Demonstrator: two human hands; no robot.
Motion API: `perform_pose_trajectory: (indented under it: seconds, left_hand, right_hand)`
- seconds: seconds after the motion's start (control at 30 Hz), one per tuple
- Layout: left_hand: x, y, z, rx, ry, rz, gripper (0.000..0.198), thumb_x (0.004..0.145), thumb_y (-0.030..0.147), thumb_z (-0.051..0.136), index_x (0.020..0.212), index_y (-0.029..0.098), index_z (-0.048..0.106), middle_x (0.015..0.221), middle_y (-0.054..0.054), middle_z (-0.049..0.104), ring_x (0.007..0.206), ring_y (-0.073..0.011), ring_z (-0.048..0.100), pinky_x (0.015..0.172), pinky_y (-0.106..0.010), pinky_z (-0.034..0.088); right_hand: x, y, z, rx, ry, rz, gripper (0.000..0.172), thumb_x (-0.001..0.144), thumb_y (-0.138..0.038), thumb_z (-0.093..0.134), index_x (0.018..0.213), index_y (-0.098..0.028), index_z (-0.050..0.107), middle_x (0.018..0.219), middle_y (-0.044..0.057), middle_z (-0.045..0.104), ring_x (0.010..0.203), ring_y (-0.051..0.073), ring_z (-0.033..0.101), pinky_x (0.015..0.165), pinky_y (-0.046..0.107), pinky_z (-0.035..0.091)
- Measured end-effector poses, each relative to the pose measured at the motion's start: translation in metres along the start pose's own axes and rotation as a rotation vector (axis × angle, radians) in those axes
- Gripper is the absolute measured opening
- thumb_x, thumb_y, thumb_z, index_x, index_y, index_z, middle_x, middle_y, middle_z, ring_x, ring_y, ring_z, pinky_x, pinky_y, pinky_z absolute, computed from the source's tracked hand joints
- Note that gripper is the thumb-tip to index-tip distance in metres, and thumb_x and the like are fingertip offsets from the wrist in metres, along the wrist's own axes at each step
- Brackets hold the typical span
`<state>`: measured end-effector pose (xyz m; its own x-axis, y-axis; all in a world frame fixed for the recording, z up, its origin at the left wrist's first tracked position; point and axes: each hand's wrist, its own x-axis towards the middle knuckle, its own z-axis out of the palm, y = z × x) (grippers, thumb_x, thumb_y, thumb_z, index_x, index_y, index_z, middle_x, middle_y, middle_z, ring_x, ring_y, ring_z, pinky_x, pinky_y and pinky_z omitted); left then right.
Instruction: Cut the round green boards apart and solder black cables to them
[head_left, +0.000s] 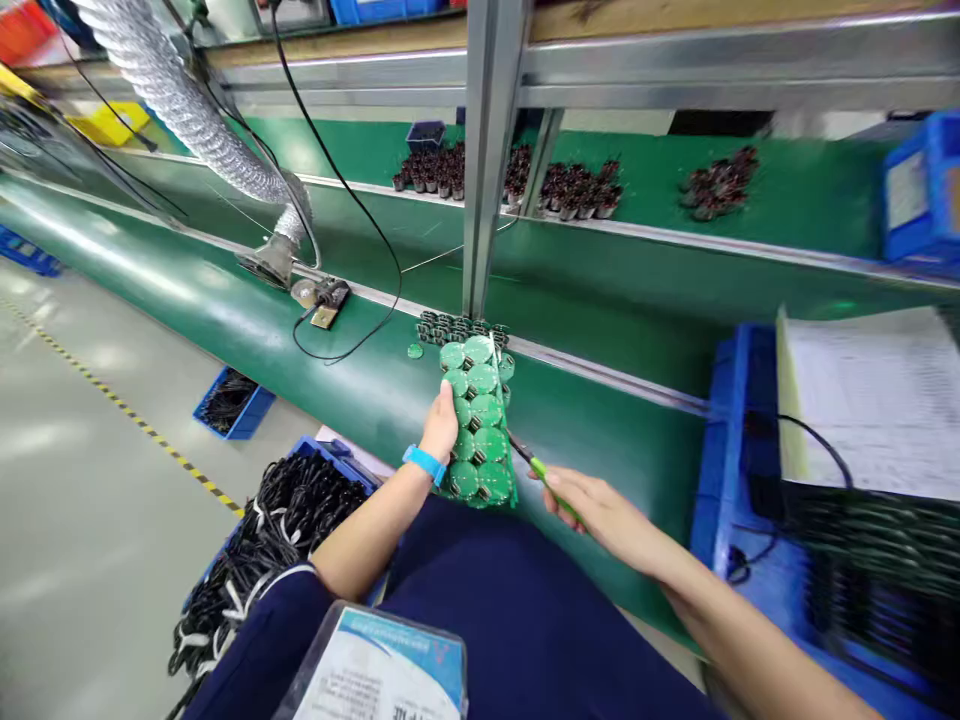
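My left hand [441,425] grips the left edge of a green circuit board panel [486,412] made of several round boards in rows. A thin strip runs along the panel's right edge. In my right hand [585,500] are green-handled pliers or cutters [556,490]; their dark tip reaches the panel's right edge, and I cannot tell whether it touches. Just beyond the panel, a cluster of dark-edged small boards [450,328] stands on the green bench, with one loose round board [415,351] beside it.
A blue crate [712,450] with papers [870,400] and stacked boards stands at the right. Black cables fill a bin [300,500] at the lower left. A metal post [487,160] rises ahead; a silver duct [172,100] and a black cable [360,200] hang at the left.
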<state>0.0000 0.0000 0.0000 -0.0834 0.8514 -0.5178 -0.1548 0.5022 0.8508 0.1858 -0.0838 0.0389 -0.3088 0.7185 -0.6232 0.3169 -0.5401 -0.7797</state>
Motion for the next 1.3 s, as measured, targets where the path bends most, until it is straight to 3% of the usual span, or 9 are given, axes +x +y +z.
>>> perform_pose_trajectory:
  seconds: [0.23,0.33,0.5,0.63,0.8,0.97,1.1,1.2,1.3]
  left_hand:
    - [0.003,-0.031,0.019,-0.274,-0.172,-0.351,0.058,0.090,0.053,0.025,0.098,0.013,0.067,0.084,-0.009,0.071,0.087,-0.0263,0.066,0.088,-0.040,0.047]
    - [0.002,-0.046,0.024,-0.320,-0.196,-0.387,0.055,0.090,0.048,0.026,0.094,0.011,0.067,0.075,-0.008,0.071,0.077,-0.0237,0.066,0.086,-0.038,0.047]
    - [0.001,-0.053,0.022,-0.423,-0.131,-0.383,0.050,0.088,0.046,0.033,0.091,0.010,0.067,0.074,-0.009,0.070,0.072,-0.0223,0.065,0.083,-0.037,0.048]
    - [0.006,-0.055,0.017,-0.452,-0.006,-0.344,0.048,0.086,0.048,0.034,0.096,0.013,0.065,0.077,-0.008,0.069,0.073,-0.0231,0.064,0.080,-0.039,0.049]
    - [0.014,-0.050,0.008,-0.503,0.076,-0.250,0.049,0.085,0.052,0.034,0.102,0.016,0.062,0.081,-0.007,0.069,0.076,-0.0222,0.064,0.081,-0.038,0.049]
    - [0.015,-0.041,0.002,-0.635,0.021,-0.094,0.046,0.085,0.046,0.032,0.104,0.018,0.062,0.093,-0.006,0.068,0.087,-0.0223,0.063,0.086,-0.037,0.047]
    - [0.012,-0.038,0.004,-0.687,0.026,-0.091,0.042,0.084,0.044,0.032,0.094,0.019,0.064,0.083,-0.005,0.067,0.089,-0.0224,0.062,0.087,-0.037,0.046]
    - [0.008,-0.035,0.008,-0.692,-0.028,-0.128,0.042,0.083,0.046,0.032,0.088,0.019,0.064,0.080,-0.005,0.066,0.088,-0.0224,0.062,0.087,-0.038,0.045]
    - [0.005,-0.031,0.012,-0.675,-0.060,-0.129,0.042,0.082,0.048,0.032,0.089,0.020,0.063,0.083,-0.005,0.066,0.087,-0.0218,0.062,0.086,-0.038,0.045]
  right_hand:
    - [0.001,0.009,0.010,0.343,-0.218,-0.021,0.055,0.078,-0.065,0.044,0.099,-0.014,0.049,0.068,-0.001,0.046,0.051,0.007,0.037,0.047,0.024,0.028]
    - [-0.002,0.010,0.010,0.298,-0.233,-0.045,0.052,0.082,-0.061,0.042,0.100,-0.013,0.051,0.071,0.001,0.049,0.053,0.008,0.040,0.048,0.024,0.031]
    - [0.003,0.006,-0.013,0.122,-0.124,-0.092,0.050,0.082,-0.060,0.042,0.096,-0.013,0.055,0.073,0.003,0.053,0.056,0.010,0.045,0.049,0.025,0.035]
    - [0.010,-0.005,-0.040,0.297,-0.021,-0.180,0.045,0.082,-0.056,0.046,0.101,-0.016,0.054,0.073,0.003,0.055,0.055,0.011,0.045,0.050,0.025,0.037]
    - [0.021,-0.036,-0.077,0.389,-0.019,-0.235,0.037,0.084,-0.050,0.043,0.099,-0.018,0.054,0.072,0.003,0.056,0.054,0.012,0.047,0.050,0.025,0.040]
    - [0.060,-0.039,-0.104,0.204,0.364,0.082,0.037,0.088,-0.044,0.024,0.100,-0.019,0.048,0.084,0.010,0.062,0.065,0.017,0.058,0.062,0.033,0.050]
    - [0.052,-0.012,-0.081,0.025,0.379,0.109,0.036,0.082,-0.045,0.041,0.102,-0.016,0.052,0.094,0.014,0.063,0.072,0.021,0.060,0.070,0.038,0.051]
    - [0.023,-0.003,-0.052,-0.181,0.299,-0.051,0.048,0.081,-0.052,0.043,0.114,-0.019,0.053,0.109,0.011,0.062,0.095,0.025,0.059,0.090,0.042,0.045]
    - [0.001,-0.011,-0.035,-0.443,0.192,-0.197,0.056,0.084,-0.056,0.035,0.122,-0.019,0.051,0.127,0.010,0.055,0.117,0.027,0.050,0.102,0.042,0.036]
